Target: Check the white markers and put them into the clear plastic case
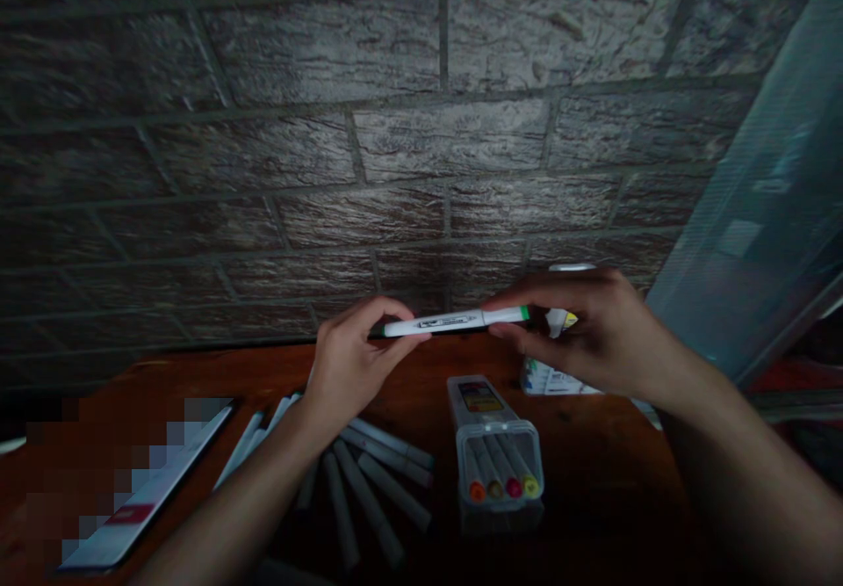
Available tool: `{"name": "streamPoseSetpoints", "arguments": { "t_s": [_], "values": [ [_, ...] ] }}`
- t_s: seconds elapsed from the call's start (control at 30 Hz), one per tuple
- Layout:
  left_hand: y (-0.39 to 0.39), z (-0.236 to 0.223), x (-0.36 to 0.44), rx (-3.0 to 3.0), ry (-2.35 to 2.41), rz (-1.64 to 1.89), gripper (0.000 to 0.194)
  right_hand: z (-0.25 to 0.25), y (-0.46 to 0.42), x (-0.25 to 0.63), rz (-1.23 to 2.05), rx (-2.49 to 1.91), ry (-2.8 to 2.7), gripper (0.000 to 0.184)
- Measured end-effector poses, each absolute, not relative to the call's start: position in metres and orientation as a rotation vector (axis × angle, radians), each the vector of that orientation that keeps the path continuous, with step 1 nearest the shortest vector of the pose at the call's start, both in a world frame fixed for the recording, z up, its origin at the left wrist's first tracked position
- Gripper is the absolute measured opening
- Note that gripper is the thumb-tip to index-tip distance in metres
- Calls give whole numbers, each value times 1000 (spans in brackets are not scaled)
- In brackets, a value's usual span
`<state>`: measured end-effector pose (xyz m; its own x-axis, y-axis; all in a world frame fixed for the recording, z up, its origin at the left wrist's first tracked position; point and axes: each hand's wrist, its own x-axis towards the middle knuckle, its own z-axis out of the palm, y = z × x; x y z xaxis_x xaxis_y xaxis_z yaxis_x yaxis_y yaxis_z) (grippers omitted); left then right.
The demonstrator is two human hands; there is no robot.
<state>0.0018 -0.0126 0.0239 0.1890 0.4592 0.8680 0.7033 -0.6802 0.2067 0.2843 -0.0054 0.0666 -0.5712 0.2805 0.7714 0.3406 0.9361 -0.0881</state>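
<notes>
A white marker pen (448,321) with green ends and dark print on its barrel is held nearly level above the table. My left hand (352,353) pinches its left end between thumb and fingers. At the other end, near the green tip, my right hand (580,327) has closed its thumb and fingers on the barrel. Below them stands a clear plastic marker case (499,432), with orange, brown, pink and yellow marker ends showing in its front. Several loose markers (369,489) lie fanned out beneath my left forearm.
The wooden table (263,362) backs onto a stone-block wall (395,138). At left lies a flat tablet-like object (164,489), partly pixelated. Behind my right hand is a white printed package (559,379), partly hidden. A translucent sheet (738,199) hangs at the right.
</notes>
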Motion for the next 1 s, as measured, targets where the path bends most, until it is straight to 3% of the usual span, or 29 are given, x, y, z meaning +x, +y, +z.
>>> {"name": "streamPoseSetpoints", "arguments": {
  "t_s": [1.0],
  "values": [
    [-37,47,5,-2374,-832,-1587,17,65,-52,305,-337,-421,-2070,26]
  ]
}}
